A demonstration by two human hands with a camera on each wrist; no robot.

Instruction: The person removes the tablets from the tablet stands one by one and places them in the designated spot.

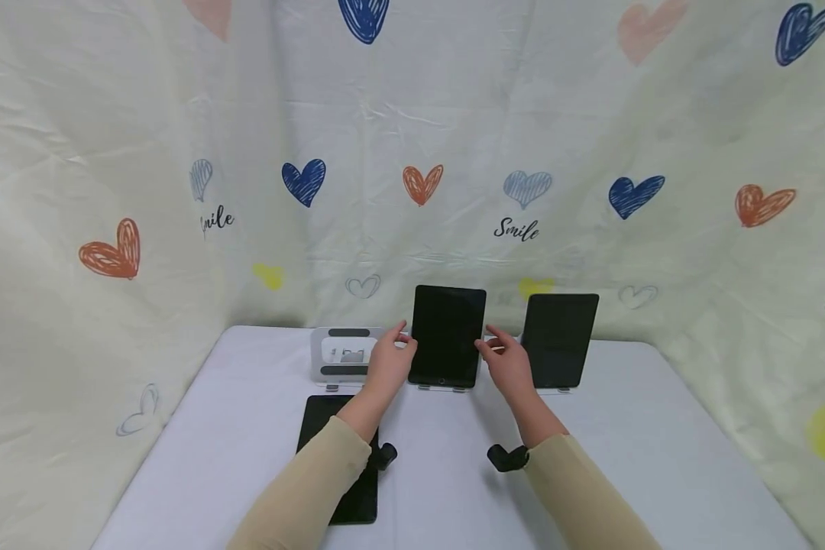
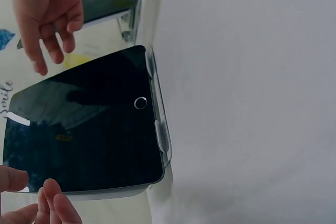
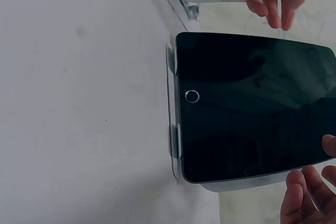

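Note:
A black tablet [image 1: 447, 336] with a round home button leans upright on a pale stand [image 2: 163, 136], its bottom edge behind two small front hooks. My left hand [image 1: 390, 357] is at its left edge, thumb near the screen's side and fingers loosely bent. At the opposite edge is my right hand [image 1: 507, 363], thumb tip overlapping the screen border and the other fingers spread outside it. Both wrist views show gaps between the far hand's fingertips and the tablet. Neither hand's fingers close round the tablet.
To the left stands a bare white stand [image 1: 318, 359] with dark grey pads. A second tablet [image 1: 560, 340] leans on a stand at the right. Another tablet [image 1: 360, 500] lies flat on the white table [image 1: 447, 473], partly under my left forearm. A heart-printed curtain [image 1: 419, 114] hangs behind.

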